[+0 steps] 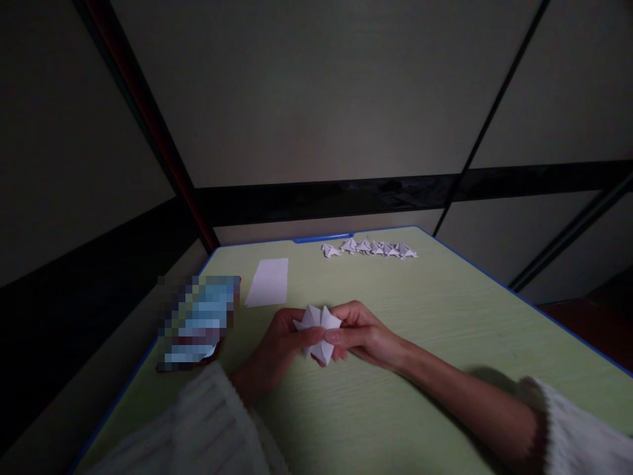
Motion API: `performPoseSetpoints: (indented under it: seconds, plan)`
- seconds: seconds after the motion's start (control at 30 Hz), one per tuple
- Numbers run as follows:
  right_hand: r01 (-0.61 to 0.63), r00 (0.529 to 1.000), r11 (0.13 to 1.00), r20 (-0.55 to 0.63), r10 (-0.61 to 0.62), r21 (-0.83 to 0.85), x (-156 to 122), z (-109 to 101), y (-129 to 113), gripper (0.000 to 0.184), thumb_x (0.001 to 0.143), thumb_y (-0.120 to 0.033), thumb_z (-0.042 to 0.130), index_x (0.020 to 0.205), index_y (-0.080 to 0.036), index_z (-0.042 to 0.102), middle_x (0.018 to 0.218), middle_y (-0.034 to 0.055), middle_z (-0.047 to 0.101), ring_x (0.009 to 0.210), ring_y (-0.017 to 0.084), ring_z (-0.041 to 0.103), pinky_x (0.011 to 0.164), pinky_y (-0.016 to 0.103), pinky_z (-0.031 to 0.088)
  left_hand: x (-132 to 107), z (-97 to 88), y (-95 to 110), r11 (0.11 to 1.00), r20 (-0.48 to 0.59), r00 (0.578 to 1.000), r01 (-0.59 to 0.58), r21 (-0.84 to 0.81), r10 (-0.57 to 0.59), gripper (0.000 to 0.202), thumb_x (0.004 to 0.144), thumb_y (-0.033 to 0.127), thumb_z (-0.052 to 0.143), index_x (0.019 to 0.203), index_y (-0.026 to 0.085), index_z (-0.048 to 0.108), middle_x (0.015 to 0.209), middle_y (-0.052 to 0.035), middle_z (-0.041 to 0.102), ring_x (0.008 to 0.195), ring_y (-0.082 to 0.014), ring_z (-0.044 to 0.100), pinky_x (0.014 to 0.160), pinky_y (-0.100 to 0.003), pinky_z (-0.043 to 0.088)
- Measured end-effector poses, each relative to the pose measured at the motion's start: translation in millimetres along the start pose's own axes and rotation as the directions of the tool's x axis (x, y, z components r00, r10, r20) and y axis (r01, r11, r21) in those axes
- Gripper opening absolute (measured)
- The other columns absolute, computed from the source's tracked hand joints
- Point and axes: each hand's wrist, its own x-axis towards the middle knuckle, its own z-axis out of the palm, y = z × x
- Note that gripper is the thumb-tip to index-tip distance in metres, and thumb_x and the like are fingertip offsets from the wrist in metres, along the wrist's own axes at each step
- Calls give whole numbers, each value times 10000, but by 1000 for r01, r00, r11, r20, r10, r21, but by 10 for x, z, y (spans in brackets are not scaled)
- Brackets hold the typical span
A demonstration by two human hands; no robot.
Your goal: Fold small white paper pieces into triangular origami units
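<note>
A partly folded white paper piece (318, 328) is held just above the green table (445, 343), near its middle. My left hand (277, 349) pinches the piece from the left, thumb on top. My right hand (363, 333) grips it from the right with closed fingers. Both arms wear white knitted sleeves pushed up from the wrists.
A flat white paper sheet (268, 282) lies behind my hands to the left. A row of several folded white paper figures (370, 249) stands along the far edge. A phone-like object (198, 322), blurred out, lies at the left edge. Dark bars and a wall rise behind.
</note>
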Motion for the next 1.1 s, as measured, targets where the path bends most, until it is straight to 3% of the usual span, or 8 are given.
performPoseSetpoints:
  seconds: [0.17, 0.43, 0.57, 0.63, 0.77, 0.87, 0.97, 1.1]
  plan:
    - [31, 993, 994, -108, -43, -105, 22, -17, 14, 294, 644, -331, 598, 497, -111, 469, 418, -39, 458, 371, 36, 382, 376, 169, 224, -4, 12, 15, 990, -72, 994, 95, 107, -88, 143, 513, 257, 660, 531, 121, 623, 471, -17, 601, 408, -125, 524, 383, -225, 423]
    - [44, 990, 996, -140, -33, 75, 25, -10, 115, 328, 589, -350, 635, 460, -127, 432, 377, -48, 447, 318, 40, 361, 344, 172, 213, -11, 23, 39, 967, 25, 993, 105, 232, -114, 194, 518, 287, 657, 515, 98, 615, 435, -20, 590, 388, -106, 510, 396, -205, 402]
    - [126, 982, 991, -132, -132, -53, 22, -34, 40, 234, 628, -295, 619, 568, -130, 464, 456, -29, 513, 413, 72, 463, 417, 190, 296, 28, 7, 49, 967, -130, 992, 34, 254, -1, 182, 573, 284, 625, 549, 105, 602, 428, 0, 582, 380, -84, 502, 394, -178, 372]
    - [159, 968, 980, -175, -178, -118, 25, -39, 0, 216, 596, -268, 648, 610, -129, 484, 470, -45, 492, 432, 59, 442, 434, 186, 288, 49, 2, 51, 964, -211, 976, 7, 266, 51, 180, 596, 281, 611, 572, 104, 597, 401, 13, 562, 364, -73, 489, 383, -166, 356]
    - [206, 920, 939, -271, -282, -275, 43, -45, -47, 186, 591, -271, 648, 585, -129, 528, 489, -48, 439, 435, 42, 360, 415, 186, 251, 81, -8, 42, 978, -260, 965, 36, 206, 19, 236, 582, 321, 633, 649, 101, 581, 457, 5, 584, 373, -80, 506, 364, -167, 364]
    - [316, 830, 811, -271, -488, -493, 34, -67, -75, 104, 620, -240, 626, 591, -150, 581, 590, -9, 480, 510, 69, 408, 453, 209, 310, 87, -25, 37, 997, -255, 965, 74, 16, -68, 357, 539, 370, 662, 777, 127, 553, 698, -36, 650, 554, -137, 605, 444, -196, 440]
    - [405, 741, 569, -108, -663, -716, -13, -107, -94, 37, 655, -169, 592, 655, -180, 627, 671, 17, 502, 597, 96, 453, 528, 240, 366, 83, -43, 45, 973, -179, 970, 132, -188, -166, 390, 593, 445, 595, 811, 126, 545, 776, -68, 655, 692, -167, 623, 582, -225, 472]
    - [458, 723, 302, 153, -674, -836, -72, -158, -91, 131, 700, -126, 537, 707, -201, 645, 757, 39, 508, 651, 109, 451, 572, 260, 380, 75, -42, 65, 960, -170, 966, 152, -234, -194, 310, 635, 405, 575, 759, 121, 562, 686, -46, 651, 597, -126, 610, 558, -206, 464]
